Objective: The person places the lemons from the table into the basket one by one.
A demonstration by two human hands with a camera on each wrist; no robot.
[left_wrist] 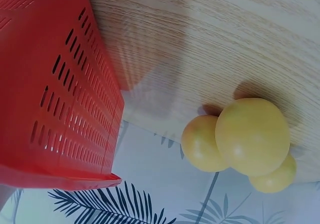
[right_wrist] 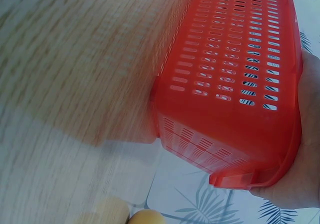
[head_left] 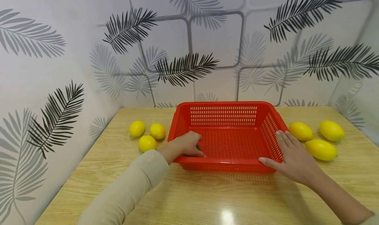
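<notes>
A red plastic basket (head_left: 226, 164) with slotted walls stands on the wooden table. My left hand (head_left: 189, 144) reaches over its front left corner, fingers curled down inside. Between that thumb and fingers shows a sliver of a dark green thing (head_left: 198, 147), mostly hidden by the hand, so its kind cannot be told. Over the basket's front right corner lies my right hand (head_left: 296, 161), its fingers straight along the right rim and its thumb on the front rim. In the right wrist view, the right hand (right_wrist: 305, 149) is against the basket's rim.
Left of the basket sit three round yellow fruits (head_left: 147, 143) close together on the table (head_left: 118, 185). To its right lie three larger, oval yellow fruits (head_left: 321, 149). A leaf-patterned wall (head_left: 213, 47) rises behind the table's far edge.
</notes>
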